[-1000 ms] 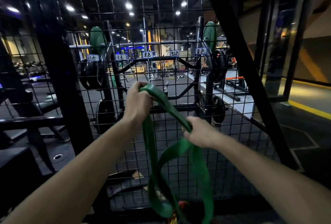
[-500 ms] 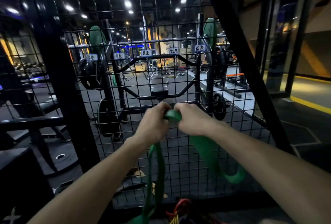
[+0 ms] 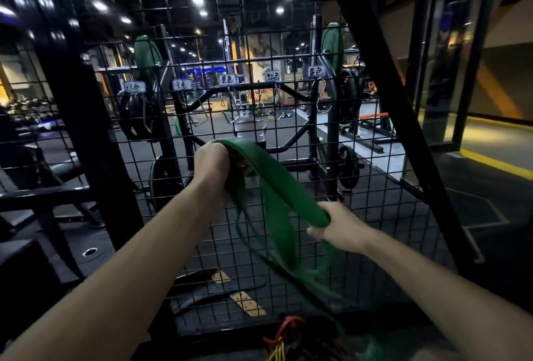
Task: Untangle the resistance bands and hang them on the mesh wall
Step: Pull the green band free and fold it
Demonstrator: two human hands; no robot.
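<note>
Both hands before mesh wall (image 3: 288, 95). Left hand (image 3: 212, 166) clenched around green resistance band (image 3: 277, 187), raised; right hand (image 3: 343, 226) grasps same band lower, loops dangling between. Tangled bands (image 3: 285, 337) below wall.

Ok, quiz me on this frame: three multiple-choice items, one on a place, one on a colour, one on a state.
1. Where is the metal S-hook on the mesh wall?
A. under the rightmost label
B. under the leftmost label
C. on the floor

2. What colour is the held band?
A. red
B. green
C. yellow

3. How is the band held?
A. left hand only
B. right hand only
C. both hands

Answers: 1 A, the hook hangs just below the label at the right end of the row. 2 B, the strap between the hands is green. 3 C, each hand grips a part of it.
</note>
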